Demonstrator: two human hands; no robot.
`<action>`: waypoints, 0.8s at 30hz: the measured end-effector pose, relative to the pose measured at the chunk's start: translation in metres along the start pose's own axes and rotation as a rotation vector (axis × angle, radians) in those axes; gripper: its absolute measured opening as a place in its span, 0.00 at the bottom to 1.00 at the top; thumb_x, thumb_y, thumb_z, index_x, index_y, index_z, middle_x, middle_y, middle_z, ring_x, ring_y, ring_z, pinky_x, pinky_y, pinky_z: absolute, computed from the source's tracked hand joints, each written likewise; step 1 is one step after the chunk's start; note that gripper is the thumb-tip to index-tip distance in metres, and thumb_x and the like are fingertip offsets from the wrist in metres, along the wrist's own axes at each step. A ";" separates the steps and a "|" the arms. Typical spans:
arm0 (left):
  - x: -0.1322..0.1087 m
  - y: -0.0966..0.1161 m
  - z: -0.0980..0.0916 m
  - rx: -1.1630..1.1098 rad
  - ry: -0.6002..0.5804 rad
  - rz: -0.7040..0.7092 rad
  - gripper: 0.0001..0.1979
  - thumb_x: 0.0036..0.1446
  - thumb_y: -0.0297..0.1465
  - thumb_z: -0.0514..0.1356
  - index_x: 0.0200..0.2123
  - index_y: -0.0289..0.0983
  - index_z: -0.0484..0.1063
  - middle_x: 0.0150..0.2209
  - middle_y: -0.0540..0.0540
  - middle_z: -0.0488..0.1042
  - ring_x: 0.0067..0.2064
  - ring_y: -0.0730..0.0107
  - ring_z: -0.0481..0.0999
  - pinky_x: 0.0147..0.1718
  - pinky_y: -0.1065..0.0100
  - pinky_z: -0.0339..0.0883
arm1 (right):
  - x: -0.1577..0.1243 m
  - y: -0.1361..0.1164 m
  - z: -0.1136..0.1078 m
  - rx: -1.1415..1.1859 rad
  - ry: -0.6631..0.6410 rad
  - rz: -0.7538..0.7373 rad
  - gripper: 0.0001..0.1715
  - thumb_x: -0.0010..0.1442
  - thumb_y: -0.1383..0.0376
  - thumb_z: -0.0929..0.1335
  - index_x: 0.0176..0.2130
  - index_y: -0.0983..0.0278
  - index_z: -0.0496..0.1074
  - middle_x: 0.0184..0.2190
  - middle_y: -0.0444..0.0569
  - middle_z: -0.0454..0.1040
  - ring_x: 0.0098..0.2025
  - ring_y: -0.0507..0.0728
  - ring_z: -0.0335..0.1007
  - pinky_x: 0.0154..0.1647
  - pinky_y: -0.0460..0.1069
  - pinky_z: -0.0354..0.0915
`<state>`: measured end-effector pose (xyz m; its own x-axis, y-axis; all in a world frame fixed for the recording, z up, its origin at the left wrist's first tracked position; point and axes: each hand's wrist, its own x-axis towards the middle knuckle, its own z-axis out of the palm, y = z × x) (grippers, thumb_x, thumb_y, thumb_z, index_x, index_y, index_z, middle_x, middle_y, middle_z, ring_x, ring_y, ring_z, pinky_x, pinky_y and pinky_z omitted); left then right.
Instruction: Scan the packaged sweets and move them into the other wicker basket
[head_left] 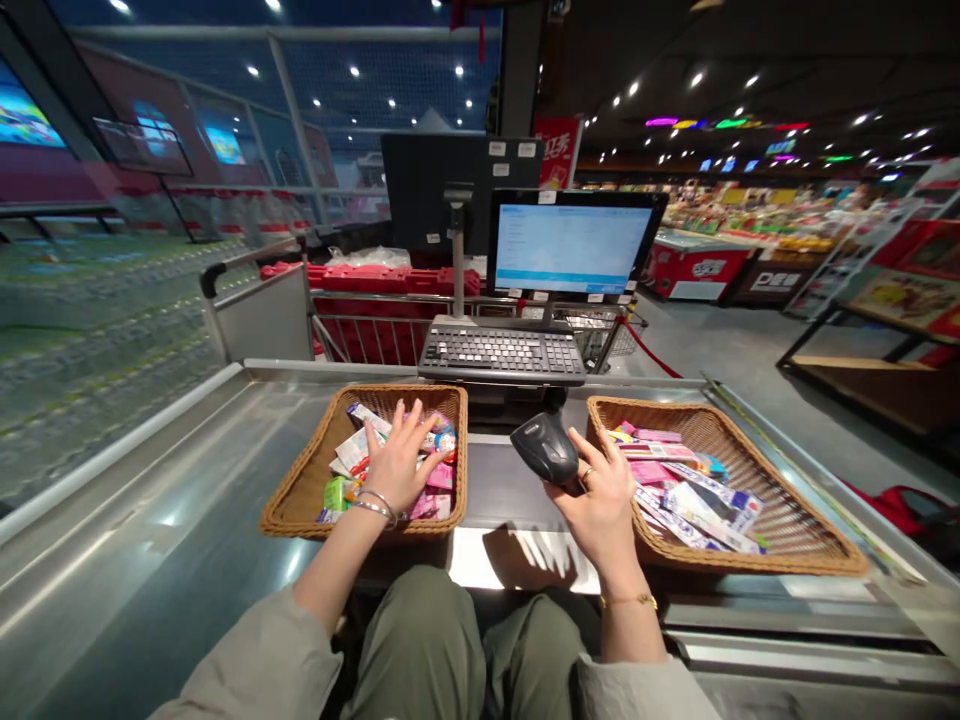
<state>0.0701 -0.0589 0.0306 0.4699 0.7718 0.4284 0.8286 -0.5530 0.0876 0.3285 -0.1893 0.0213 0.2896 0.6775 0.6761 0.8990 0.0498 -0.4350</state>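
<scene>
My left hand [399, 462] lies with fingers spread over small colourful packets [352, 450] inside the left wicker basket [300, 490]; it grips nothing that I can see. My right hand [600, 495] is wrapped round the handle of a black barcode scanner [545, 447], which hovers over the steel counter [495, 480] between the two baskets. Just right of that hand, the right wicker basket [795, 525] holds several pink, white and blue packets [686, 490].
A keyboard [501, 352] and lit screen [570, 245] stand behind the baskets. A metal trolley with red crates [375, 300] is beyond the counter. Shop shelves [892, 300] line the right; a steel chute [135, 500] slopes on the left.
</scene>
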 end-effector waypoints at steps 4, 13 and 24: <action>-0.006 -0.028 0.001 0.068 -0.046 0.020 0.27 0.63 0.42 0.56 0.64 0.43 0.61 0.69 0.39 0.54 0.70 0.43 0.48 0.61 0.25 0.32 | 0.000 -0.012 0.014 0.007 -0.076 -0.022 0.11 0.51 0.62 0.71 0.37 0.58 0.77 0.57 0.48 0.73 0.67 0.71 0.52 0.63 0.73 0.49; -0.013 -0.060 0.009 0.136 -0.133 0.064 0.28 0.63 0.43 0.56 0.65 0.45 0.60 0.70 0.41 0.53 0.71 0.42 0.46 0.60 0.24 0.31 | -0.001 -0.027 0.037 0.006 -0.122 -0.050 0.11 0.51 0.62 0.70 0.37 0.58 0.77 0.57 0.48 0.72 0.68 0.71 0.51 0.62 0.73 0.48; -0.001 -0.081 0.008 0.176 -0.245 0.038 0.32 0.59 0.45 0.61 0.65 0.45 0.60 0.70 0.38 0.52 0.70 0.40 0.48 0.59 0.22 0.32 | -0.001 -0.038 0.053 0.019 -0.147 -0.069 0.09 0.51 0.63 0.70 0.36 0.58 0.76 0.57 0.48 0.73 0.68 0.71 0.52 0.62 0.73 0.49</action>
<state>0.0051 -0.0120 0.0155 0.5430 0.8163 0.1970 0.8391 -0.5364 -0.0904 0.2770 -0.1533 0.0059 0.1746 0.7720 0.6112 0.9084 0.1132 -0.4025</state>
